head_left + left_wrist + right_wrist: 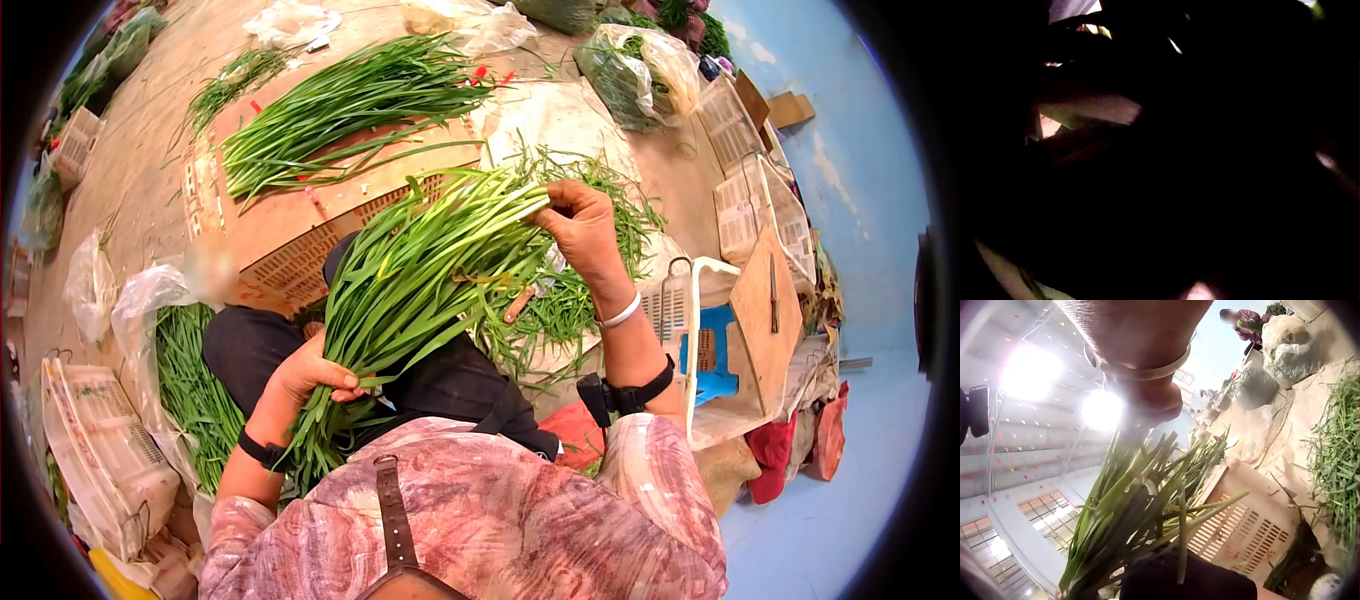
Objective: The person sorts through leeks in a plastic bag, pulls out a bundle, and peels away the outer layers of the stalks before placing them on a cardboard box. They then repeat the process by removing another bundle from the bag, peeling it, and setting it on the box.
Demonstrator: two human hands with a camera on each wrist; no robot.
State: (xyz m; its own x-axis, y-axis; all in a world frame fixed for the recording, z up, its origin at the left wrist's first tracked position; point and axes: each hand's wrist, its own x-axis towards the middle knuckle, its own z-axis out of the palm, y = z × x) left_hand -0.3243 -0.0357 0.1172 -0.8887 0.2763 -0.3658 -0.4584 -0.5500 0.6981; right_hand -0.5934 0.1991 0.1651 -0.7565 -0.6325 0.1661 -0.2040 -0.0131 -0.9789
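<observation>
A thick bunch of garlic chives (430,265), long flat green leaves with pale stem ends, lies across the person's lap in the head view. Around its leafy end the left hand (315,372) grips, thumb on top. At the pale ends the right hand (580,228) pinches stems between thumb and fingertips. From the right wrist, the bunch (1122,512) hangs below the right hand (1147,400), whose fingertips are hidden. The left wrist view is nearly black, with only slivers of leaf (1004,272) lit.
A board on an upturned crate (300,262) ahead bears a large pile of chives (350,105). Loose trimmings (570,310) cover the floor at right. A bag of chives (190,375) stands by the left knee; a white crate (705,430) with a wooden board is at right.
</observation>
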